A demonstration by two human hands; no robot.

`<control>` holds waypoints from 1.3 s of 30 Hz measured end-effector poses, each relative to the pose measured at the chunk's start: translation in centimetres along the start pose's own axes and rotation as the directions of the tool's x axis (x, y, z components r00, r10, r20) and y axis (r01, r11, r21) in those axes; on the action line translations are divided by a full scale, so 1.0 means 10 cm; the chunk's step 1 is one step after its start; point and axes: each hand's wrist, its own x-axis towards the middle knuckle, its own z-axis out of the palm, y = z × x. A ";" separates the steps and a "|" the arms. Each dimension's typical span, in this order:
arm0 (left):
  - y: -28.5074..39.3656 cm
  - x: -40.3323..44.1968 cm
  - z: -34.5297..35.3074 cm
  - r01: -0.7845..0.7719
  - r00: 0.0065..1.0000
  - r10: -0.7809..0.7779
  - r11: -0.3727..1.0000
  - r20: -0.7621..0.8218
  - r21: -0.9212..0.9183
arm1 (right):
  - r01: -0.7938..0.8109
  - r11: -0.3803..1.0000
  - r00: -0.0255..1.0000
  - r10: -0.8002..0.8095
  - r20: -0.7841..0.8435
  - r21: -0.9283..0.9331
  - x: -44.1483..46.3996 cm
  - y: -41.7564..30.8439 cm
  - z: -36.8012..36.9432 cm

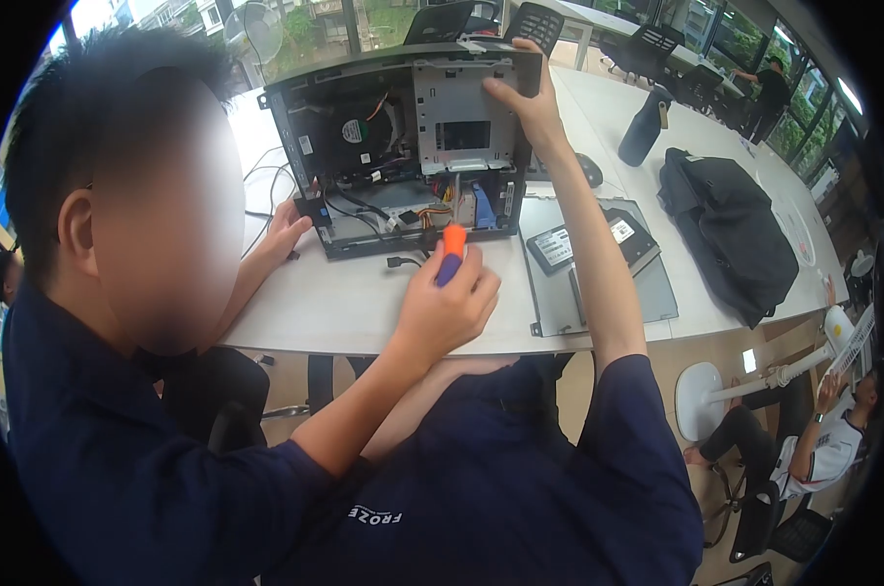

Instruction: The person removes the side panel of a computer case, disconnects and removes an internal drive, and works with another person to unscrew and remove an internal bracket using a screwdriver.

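Observation:
An opened desktop computer case (403, 146) stands tilted up on the white table, its fan, drive bracket and cables exposed. My right hand (528, 93) grips its upper right corner, thumb on the metal bracket and fingers over the edge. Low by the table edge, my left hand (481, 364) rests near my lap, partly behind a co-worker's forearm; its fingers cannot be made out. The co-worker's right hand (452, 298) holds an orange and purple screwdriver (452, 256) pointed into the lower part of the case. Their other hand (287, 231) is at the case's lower left corner.
Right of the case, drives (554, 249) lie on a detached metal panel (647, 303). A dark bottle (645, 127) and black bag (730, 230) occupy the table's right side. The co-worker leans in closely from the left. A white fan (700, 400) stands beyond the table.

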 end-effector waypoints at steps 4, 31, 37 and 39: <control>0.18 -0.19 -0.07 -0.188 0.948 0.003 0.812 0.319 0.553 | -0.005 0.999 1.000 0.005 -0.007 -0.032 0.01 0.00 -0.03; 0.32 0.63 -0.37 0.260 0.897 -0.319 -0.180 0.307 -0.949 | 0.019 0.998 1.000 -0.019 0.003 0.067 0.00 -0.01 -0.06; 1.29 0.12 -0.32 0.491 0.799 0.584 -0.495 0.145 -0.716 | 0.079 0.993 0.997 -0.077 -0.025 0.087 0.03 0.09 -0.07; 1.51 -0.02 -0.03 0.556 0.790 0.533 -0.416 0.302 -0.719 | 0.086 0.993 0.996 -0.083 -0.034 0.082 -0.01 0.11 -0.05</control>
